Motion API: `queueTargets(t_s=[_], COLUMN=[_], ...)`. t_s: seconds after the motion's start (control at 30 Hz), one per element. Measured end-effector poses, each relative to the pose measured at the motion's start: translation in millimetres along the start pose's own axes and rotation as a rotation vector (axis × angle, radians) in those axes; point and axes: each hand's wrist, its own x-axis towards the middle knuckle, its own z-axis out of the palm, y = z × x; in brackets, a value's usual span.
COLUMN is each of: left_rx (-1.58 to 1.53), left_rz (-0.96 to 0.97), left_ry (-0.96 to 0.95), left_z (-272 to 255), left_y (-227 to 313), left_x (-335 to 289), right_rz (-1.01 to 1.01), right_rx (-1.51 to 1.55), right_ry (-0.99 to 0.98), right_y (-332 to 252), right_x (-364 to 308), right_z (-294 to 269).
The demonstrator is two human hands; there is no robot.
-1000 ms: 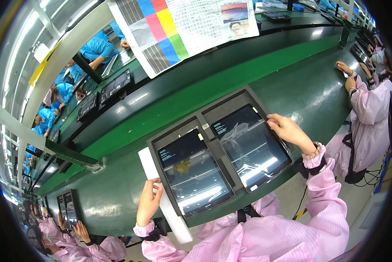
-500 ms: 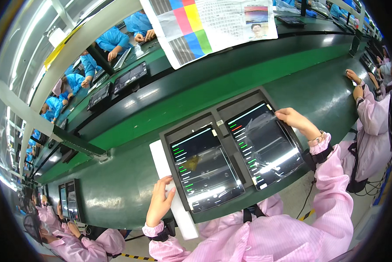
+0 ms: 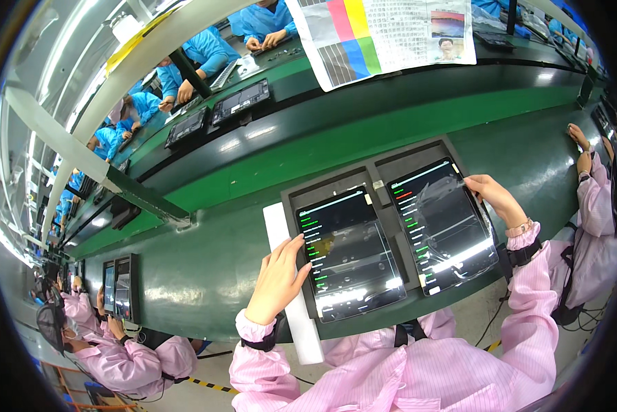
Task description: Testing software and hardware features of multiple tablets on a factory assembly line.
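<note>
Two tablets lie side by side in a dark two-bay tray, their screens lit with lists of coloured lines. My left hand [image 3: 277,278] is open, its fingers stretched over the left edge of the left tablet [image 3: 356,254]. A yellowish patch shows on that screen. Beneath this hand a long white strip [image 3: 301,326] runs along the tray's left side. At the upper right edge of the right tablet [image 3: 442,226], my right hand [image 3: 499,199] has its fingers closed together; what they pinch is too small to tell. Wrinkled clear film seems to cover that screen.
The tray [image 3: 418,149] sits on a green bench [image 3: 205,275]. A printed sheet with colour blocks [image 3: 353,41] hangs ahead. A raised dark line beyond carries opened devices [image 3: 241,101], with people in blue behind it. People in pink sit left and right; a post [image 3: 143,196] stands left.
My left hand has moved forward from the white strip onto the left tablet's edge. My right hand stays at the right tablet's edge. The whole view has shifted, with the tray now further right.
</note>
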Motion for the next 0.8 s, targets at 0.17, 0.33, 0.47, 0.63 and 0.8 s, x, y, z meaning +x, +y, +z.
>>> queueTargets(t_s=[0.17,0.33,0.47,0.63,0.8], left_rx=[0.11,0.16,0.009,-0.029,-0.01], left_rz=[0.011,-0.001,0.178,0.402,0.446], left_ry=[-0.003,0.035,-0.042,-0.198,-0.204], left_z=[11,11,1,23,45], left_y=[-7,4,41,81,93], left_x=[14,23,48,87,110], right_rz=[0.004,0.0,-0.016,-0.032,-0.052], right_rx=[0.012,-0.011,0.036,0.144,0.253], right_ry=[0.023,0.041,-0.01,-0.024,-0.061], right_y=[1,-8,-6,4,9], right_x=[-5,-11,-8,-7,-11], right_z=[0,4,2,1,3])
